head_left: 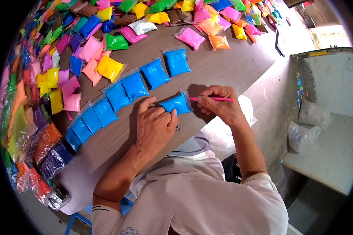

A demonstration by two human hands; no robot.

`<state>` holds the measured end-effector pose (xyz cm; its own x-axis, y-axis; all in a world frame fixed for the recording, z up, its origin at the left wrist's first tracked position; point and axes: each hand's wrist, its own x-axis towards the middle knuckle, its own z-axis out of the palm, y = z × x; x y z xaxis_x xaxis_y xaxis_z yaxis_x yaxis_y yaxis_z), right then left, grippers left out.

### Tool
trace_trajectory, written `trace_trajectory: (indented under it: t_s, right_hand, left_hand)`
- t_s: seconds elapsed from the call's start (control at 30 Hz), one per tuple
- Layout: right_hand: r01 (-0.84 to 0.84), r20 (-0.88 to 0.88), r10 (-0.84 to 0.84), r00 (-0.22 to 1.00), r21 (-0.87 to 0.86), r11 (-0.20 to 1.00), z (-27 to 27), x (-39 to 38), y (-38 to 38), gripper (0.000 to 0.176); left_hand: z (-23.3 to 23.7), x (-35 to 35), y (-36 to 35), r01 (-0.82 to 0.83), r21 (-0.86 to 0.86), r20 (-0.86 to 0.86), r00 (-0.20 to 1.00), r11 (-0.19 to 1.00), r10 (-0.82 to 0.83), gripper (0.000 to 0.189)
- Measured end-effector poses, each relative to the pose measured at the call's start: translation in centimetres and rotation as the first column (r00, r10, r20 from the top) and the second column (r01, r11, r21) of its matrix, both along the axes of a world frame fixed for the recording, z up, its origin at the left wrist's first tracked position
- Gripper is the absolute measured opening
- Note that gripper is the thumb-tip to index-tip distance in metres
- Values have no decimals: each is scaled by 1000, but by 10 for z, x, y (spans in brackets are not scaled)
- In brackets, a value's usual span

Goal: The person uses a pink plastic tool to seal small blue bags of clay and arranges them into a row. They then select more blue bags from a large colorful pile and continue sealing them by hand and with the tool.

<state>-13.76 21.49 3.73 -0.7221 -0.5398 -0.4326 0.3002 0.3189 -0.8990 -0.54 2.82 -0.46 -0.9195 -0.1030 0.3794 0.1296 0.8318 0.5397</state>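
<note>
Packet [175,104], blue, is laid at the near edge of the table [231,66], clear end turned right. Its left end is touched by the loosely curled left hand [156,124]; whether it is pinched cannot be told. A pink stick [222,99] is gripped in the right hand [219,104], tip at the clear end. Blue packets [104,112] are lined up left and far; coloured packets [117,42] are heaped beyond.

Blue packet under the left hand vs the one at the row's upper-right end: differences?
The handled packet has the left hand on it and a pink stick at its clear end; the row-end packet lies untouched. The handled packet's clear end faces the right hand; the row-end packet's clear edge faces away from both hands. Shared: blue contents, clear plastic.
</note>
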Motion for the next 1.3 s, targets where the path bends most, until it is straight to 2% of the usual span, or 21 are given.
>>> trace_trajectory:
  t_s: [0.3,0.4,0.5,0.6,0.7,0.8,0.9,1.0,1.2,1.3]
  right_hand:
    - [-38,-2,38,999,21,999,2,-1,0,20]
    - [-116,-23,116,993,1,993,4,-2,0,21]
    - [-238,-115,233,966,-33,971,1,-8,1,22]
    - [-311,-82,307,948,-45,949,3,-17,-3,20]
    - [-435,-255,418,872,-10,900,-1,-27,-9,15]
    - [-569,-246,551,797,0,822,4,-39,-11,12]
    - [-619,-159,635,756,139,773,17,-40,-15,11]
    - [-673,-165,685,709,133,728,15,-44,-15,11]
    - [-594,-266,583,768,48,803,0,-41,-15,8]
    - [-603,-203,604,771,75,794,9,-39,-16,8]
  left_hand:
    - [2,0,0,2,-6,6,1000,1000,-2,29]
    - [1,0,0,1,2,8,1000,1000,-1,29]
    - [2,0,-1,4,2,6,1000,1000,-4,30]
    - [3,-1,0,-1,-3,-5,1000,1000,1,30]
    - [2,-1,1,-6,-1,-4,1000,1000,6,30]
    - [2,-1,1,0,-1,7,1000,1000,0,30]
    - [1,-2,0,6,-5,6,1000,1000,-6,30]
    - [1,-2,0,4,0,-11,1000,1000,-4,30]
    - [2,-2,-1,6,-15,-1,1000,1000,-6,29]
    - [1,-2,-1,7,-15,-10,1000,1000,-7,28]
